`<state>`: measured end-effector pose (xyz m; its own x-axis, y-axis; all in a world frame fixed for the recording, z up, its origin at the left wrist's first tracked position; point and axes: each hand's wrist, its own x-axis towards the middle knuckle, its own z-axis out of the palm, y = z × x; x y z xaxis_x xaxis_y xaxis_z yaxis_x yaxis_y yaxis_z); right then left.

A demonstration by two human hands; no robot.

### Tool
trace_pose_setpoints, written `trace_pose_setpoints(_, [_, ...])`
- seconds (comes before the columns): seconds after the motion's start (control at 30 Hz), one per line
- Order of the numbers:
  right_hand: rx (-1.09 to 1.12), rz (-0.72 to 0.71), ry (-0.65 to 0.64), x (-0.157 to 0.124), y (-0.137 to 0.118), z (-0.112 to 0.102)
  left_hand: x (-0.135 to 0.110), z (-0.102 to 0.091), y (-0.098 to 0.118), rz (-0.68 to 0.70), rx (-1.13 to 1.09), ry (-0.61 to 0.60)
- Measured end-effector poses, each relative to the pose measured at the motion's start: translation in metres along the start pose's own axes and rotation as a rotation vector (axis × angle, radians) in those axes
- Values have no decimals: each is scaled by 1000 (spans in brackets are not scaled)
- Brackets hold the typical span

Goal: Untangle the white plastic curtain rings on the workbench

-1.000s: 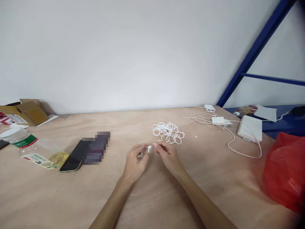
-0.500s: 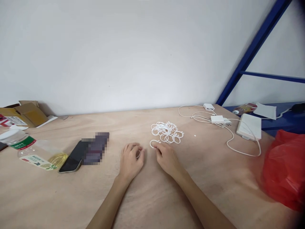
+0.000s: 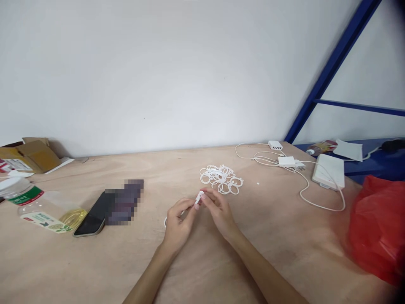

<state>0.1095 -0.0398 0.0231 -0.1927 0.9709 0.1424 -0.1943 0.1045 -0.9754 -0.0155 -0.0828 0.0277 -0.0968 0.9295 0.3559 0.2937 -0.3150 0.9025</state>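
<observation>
My left hand [image 3: 177,221] and my right hand [image 3: 219,209] meet over the table, thumbs and fingers pinching one white plastic ring [image 3: 199,196] between them. It is seen nearly edge-on and the fingers cover part of it. Just left of my left hand, the curved edge of another white ring [image 3: 165,221] shows, mostly hidden behind the fingers. A loose pile of white rings [image 3: 221,178] with small tabs lies on the table, a short way beyond my right hand.
On the left are a clear bottle [image 3: 34,207], a phone [image 3: 91,213], a pixelated dark item [image 3: 125,202] and a cardboard box [image 3: 34,154]. To the right lie a white charger with cable [image 3: 286,161], a white box [image 3: 329,171] and a red plastic bag [image 3: 376,228].
My right hand has brought a ring from beside the pile towards the left. My left hand has risen to meet it, and both hands now grip that ring.
</observation>
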Motion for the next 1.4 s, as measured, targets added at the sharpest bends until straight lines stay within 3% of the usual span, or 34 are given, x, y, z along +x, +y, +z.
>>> trace_pose_setpoints(0.17, [-88, -45, 34, 2, -1, -1, -3, 3, -1, 36, 108, 20])
trace_pose_setpoints(0.3, [-73, -30, 38, 1, -5, -3, -2, 1, -1, -64, 154, 114])
trace_pose_setpoints(0.47, [-50, -48, -60, 1, -8, -4, 0, -1, -1, -173, -28, -88])
trace_pose_setpoints(0.77, [-148, -91, -24, -1, -12, -6, -3, 2, 2, -197, -73, -144])
trace_pose_setpoints(0.9, [-194, -93, -64, 2, -8, -8, -2, -1, 1, -151, 50, -156])
trace_pose_setpoints(0.97, [-357, -140, -30, 4, -2, -11, 0, -4, -4, -110, 196, -125])
trace_pose_setpoints(1.07, [-838, -236, 73, 7, 8, -18, 0, -8, -12, -25, 466, -75])
trace_pose_setpoints(1.2, [-1368, -193, 153, 10, 16, -26, -2, -7, -16, 3, 715, -94])
trace_pose_setpoints(1.4, [-1457, -215, 105, 13, 14, -27, -4, -4, -13, 7, 714, -74])
